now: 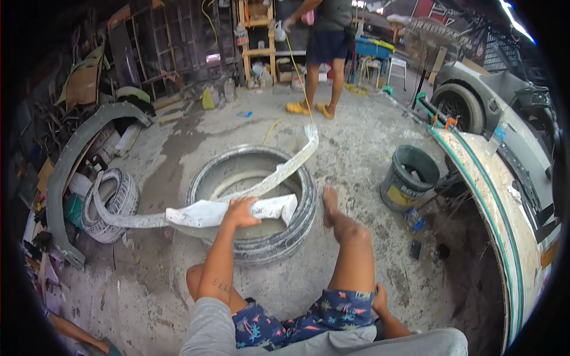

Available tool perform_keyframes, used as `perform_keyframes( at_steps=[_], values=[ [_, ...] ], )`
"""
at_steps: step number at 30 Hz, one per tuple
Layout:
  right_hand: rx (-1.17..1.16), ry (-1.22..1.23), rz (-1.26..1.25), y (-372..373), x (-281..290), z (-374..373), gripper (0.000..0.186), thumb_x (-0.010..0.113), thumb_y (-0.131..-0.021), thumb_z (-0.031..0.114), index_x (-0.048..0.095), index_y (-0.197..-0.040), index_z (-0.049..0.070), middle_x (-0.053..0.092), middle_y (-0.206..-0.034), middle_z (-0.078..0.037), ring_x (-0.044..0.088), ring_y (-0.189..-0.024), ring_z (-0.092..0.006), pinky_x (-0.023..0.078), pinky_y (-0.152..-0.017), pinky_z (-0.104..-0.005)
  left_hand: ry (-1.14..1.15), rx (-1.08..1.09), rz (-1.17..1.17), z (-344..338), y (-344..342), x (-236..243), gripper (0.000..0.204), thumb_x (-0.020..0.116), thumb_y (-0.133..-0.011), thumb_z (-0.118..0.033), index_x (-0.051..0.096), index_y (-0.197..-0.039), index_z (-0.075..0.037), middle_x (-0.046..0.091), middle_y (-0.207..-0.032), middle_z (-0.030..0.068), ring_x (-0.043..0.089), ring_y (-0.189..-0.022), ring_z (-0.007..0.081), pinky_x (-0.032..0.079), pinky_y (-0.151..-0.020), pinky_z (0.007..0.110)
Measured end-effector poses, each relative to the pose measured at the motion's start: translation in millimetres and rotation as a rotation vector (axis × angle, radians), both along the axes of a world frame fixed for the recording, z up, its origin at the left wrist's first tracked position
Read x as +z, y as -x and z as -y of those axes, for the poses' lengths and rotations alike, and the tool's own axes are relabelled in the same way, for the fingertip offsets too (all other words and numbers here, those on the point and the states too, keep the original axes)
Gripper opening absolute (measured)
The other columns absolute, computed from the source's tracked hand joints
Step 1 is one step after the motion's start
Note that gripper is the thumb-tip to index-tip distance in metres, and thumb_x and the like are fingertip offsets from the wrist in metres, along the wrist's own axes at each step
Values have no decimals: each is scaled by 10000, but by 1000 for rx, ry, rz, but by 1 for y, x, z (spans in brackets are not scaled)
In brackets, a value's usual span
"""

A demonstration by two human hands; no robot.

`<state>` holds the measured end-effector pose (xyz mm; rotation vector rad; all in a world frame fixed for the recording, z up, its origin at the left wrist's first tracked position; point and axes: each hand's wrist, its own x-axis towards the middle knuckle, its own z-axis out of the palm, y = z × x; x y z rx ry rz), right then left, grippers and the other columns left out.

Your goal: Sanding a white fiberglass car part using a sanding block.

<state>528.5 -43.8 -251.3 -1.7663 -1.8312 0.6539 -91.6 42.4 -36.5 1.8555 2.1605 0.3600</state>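
Note:
My left hand (242, 215) is closed round a wide section of a long, white, dust-coated curved piece (279, 175) lying across a large tyre (257, 251) on the floor. The piece bends up to the back and reaches left to a smaller, whitened tyre (122, 216). My right hand (380, 301) hangs low beside my right thigh, its fingers curled; what they hold, if anything, is hidden.
A co-worker (325, 53) in yellow clogs stands at the back. Right are a dark bucket (405, 172), a curved panel (487, 225) with green strips and a car (522, 118). A grey arch (59, 196) stands left. Another person's limb (80, 332) shows lower left.

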Motion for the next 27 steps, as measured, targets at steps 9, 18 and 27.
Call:
perform_keyframes(
  at_steps=[9, 18, 27],
  values=[
    [-131, -176, -356, 22, 24, -54, 265, 660, -998, 232, 502, -925, 32, 522, -754, -84, 543, -674, -179, 464, -607, -383, 37, 16, 34, 0, -3, 5, 881, 857, -639, -403, 577, -1442, -176, 567, -1477, 125, 472, -1419, 291, 288, -1182, 454],
    [-69, -185, -893, 126, 280, -141, 223, 674, -1027, 251, 668, -1100, 40, 651, -941, 5, 573, -770, -70, 465, -668, -234, 21, 11, -17, 2, -7, 14, 893, 846, -621, -368, 563, -1449, -185, 570, -1450, 119, 464, -1410, 302, 274, -1191, 461],
    [283, 205, -1174, 298, 249, -167, 209, 758, -959, 210, 745, -1029, 14, 733, -906, -31, 666, -737, -114, 481, -685, -249, 22, 40, -13, 12, -30, 20, 846, 833, -592, -291, 600, -1398, -177, 618, -1345, 100, 512, -1333, 290, 315, -1149, 426]
  ],
)
